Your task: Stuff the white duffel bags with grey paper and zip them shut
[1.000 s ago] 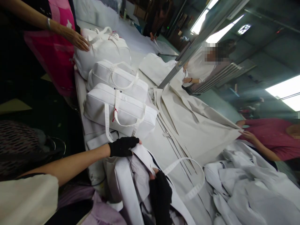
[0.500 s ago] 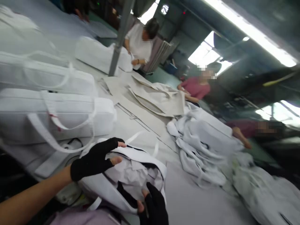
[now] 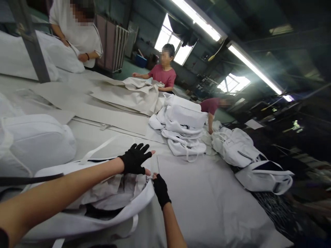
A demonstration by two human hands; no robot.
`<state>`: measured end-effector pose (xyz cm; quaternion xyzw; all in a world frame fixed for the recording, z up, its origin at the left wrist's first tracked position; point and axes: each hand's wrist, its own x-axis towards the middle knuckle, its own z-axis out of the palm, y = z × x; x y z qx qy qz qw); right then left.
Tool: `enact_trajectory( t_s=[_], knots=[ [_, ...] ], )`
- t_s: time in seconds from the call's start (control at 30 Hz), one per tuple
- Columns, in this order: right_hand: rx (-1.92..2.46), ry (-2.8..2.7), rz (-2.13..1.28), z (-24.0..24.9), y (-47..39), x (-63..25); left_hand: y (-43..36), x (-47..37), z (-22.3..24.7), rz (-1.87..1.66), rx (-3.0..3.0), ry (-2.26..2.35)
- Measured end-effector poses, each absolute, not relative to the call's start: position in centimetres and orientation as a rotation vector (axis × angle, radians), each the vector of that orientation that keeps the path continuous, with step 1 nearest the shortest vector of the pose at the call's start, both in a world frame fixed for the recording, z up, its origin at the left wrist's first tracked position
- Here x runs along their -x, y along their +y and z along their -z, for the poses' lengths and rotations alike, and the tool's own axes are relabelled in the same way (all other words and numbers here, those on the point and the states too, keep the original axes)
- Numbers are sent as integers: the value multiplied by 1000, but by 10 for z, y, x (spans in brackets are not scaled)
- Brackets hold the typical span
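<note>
Lit tube lights point(image 3: 198, 18) and bright windows point(image 3: 234, 83) shine above a green floor point(image 3: 129, 73).

White bags, pale sheets and people around a broad desk point(image 3: 196, 193).
At left, a plump white bag point(image 3: 41, 141) sits near a grey post point(image 3: 31, 44); beige sheets point(image 3: 108, 117) overlap beyond. A white pile point(image 3: 184, 117) lies farther right, more bags point(image 3: 235, 146) at the right edge. Far off, a person in white point(image 3: 77, 38) and one in dark pink point(image 3: 165, 75) stand near a blue bin point(image 3: 141, 61).
</note>
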<state>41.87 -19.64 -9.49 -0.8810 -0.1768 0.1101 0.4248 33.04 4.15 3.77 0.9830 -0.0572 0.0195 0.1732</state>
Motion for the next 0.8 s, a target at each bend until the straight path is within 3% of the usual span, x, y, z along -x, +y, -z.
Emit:
enact_trajectory(
  t_s=[0.17, 0.47, 0.63, 0.8],
  knots=[
    [2133, -515, -242, 76, -190, -406, 28, -353, -15, 383, -2862, 53],
    [1846, -1663, -86, 8, -181, -344, 49, -272, -31, -295, -2834, -100],
    [1890, -1848, -154, 18, -174, -336, 74, -235, -13, -137, -2819, 286],
    [2024, -1898, 176, 26, -170, -331, 70, -241, 32, -141, -2992, 239]
  ],
)
